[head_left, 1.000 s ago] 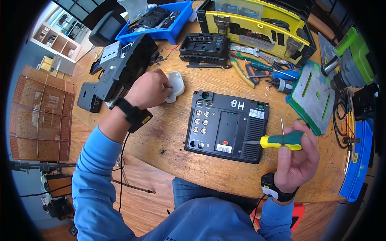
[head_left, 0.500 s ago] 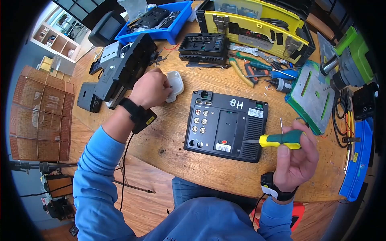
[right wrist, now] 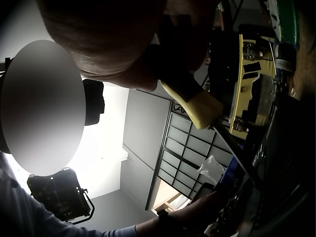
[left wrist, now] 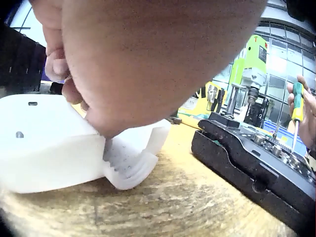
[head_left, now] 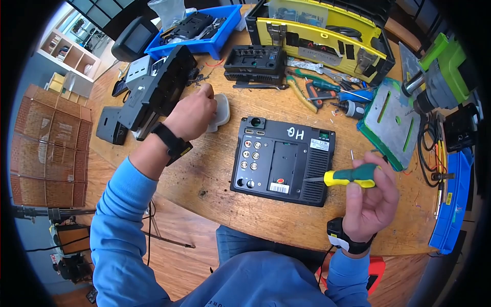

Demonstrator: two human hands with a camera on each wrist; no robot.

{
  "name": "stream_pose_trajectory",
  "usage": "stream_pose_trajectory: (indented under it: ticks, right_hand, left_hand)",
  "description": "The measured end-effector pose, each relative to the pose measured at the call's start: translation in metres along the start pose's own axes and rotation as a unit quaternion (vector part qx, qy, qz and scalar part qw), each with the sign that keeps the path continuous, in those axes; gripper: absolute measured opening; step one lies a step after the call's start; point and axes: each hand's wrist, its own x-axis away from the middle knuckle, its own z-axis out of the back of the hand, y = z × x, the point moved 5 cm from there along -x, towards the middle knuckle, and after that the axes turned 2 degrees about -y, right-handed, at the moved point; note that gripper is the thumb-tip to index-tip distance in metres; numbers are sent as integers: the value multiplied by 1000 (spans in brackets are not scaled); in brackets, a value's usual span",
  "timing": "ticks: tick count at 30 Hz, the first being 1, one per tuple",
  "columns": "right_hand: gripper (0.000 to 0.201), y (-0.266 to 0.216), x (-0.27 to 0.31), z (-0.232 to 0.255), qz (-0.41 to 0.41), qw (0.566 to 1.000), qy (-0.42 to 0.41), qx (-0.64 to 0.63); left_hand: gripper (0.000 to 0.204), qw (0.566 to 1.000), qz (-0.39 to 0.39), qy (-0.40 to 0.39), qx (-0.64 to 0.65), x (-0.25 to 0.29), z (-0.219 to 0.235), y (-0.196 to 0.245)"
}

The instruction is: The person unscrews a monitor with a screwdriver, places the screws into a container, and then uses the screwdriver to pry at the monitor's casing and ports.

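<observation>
Left hand (head_left: 192, 113): fingers bent down at the white container (head_left: 223, 111), which sits just under and beside them on the tabletop (head_left: 245, 210). Good practice here: feel for one small piece at a time, pinch it with thumb and fingertip, lift straight up so the container's low lip isn't knocked. A light touch, as the container looks light and would probably slide.

Black unit (head_left: 267, 166), marked HQ, lies flat between the two grips, connector side up, right of the left hand and left of the right. Best left square like this, so its screw holes are easy to line up from above.

Right hand (head_left: 373, 204): grasping the green-and-yellow screwdriver (head_left: 350, 176) by the handle, shaft pointing left from the grip over the unit's vented side. Hold the tip clear of vents and connectors while the other hand picks; bring it upright before any turning.

Hard to make out: left fingertips are hidden by the hand itself, so can't tell if they pinch anything; contents of the container too blurred. Tip contact with the unit: can't tell. A thin metal shaft (head_left: 352, 155) rises just behind the right grip; its other end is hidden. Right wrist view mostly dark, little use.
</observation>
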Motion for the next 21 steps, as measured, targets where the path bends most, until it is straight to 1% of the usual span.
stream_pose_trajectory:
  ticks: [1, 3, 6, 10, 12, 13, 15, 16, 17, 19, 21]
  right_hand:
    - [51, 0, 0, 0, -1, 1000, 1, -2]
    - [51, 1, 0, 0, 0, 1000, 0, -4]
    - [51, 1, 1, 0, -2, 1000, -2, -2]
    - [51, 1, 0, 0, -1, 1000, -3, 6]
    - [50, 0, 0, 0, -4, 1000, -3, 6]
    - [50, 0, 0, 0, -7, 1000, -2, 5]
    - [50, 1, 1, 0, -8, 1000, 0, 7]
    - [51, 2, 2, 0, -10, 1000, 4, 11]
    - [51, 2, 2, 0, -9, 1000, 2, 9]
    - [52, 3, 3, 0, -17, 1000, 5, -4]
    - [53, 4, 4, 0, -19, 1000, 6, -8]
  left_hand:
    - [11, 1000, 1, 1, 0, 0, -1, -2]
    - [11, 999, -37, 12, -35, 0, -2, -1]
    - [11, 998, -45, 17, -35, 1, -1, -1]
    - [11, 999, -37, 13, -18, 1, 3, -3]
    - [10, 997, -22, 42, 54, 4, 16, -5]
    - [10, 997, -20, 43, 54, 6, 21, -6]
    - [11, 983, -49, 108, 140, 12, 36, -9]
    - [10, 979, -69, 138, 133, 13, 39, -13]
    - [10, 979, -66, 139, 132, 14, 43, -13]
    - [13, 967, 27, 92, 235, 13, 49, -18]
    - [17, 960, 45, 93, 261, 14, 51, -21]
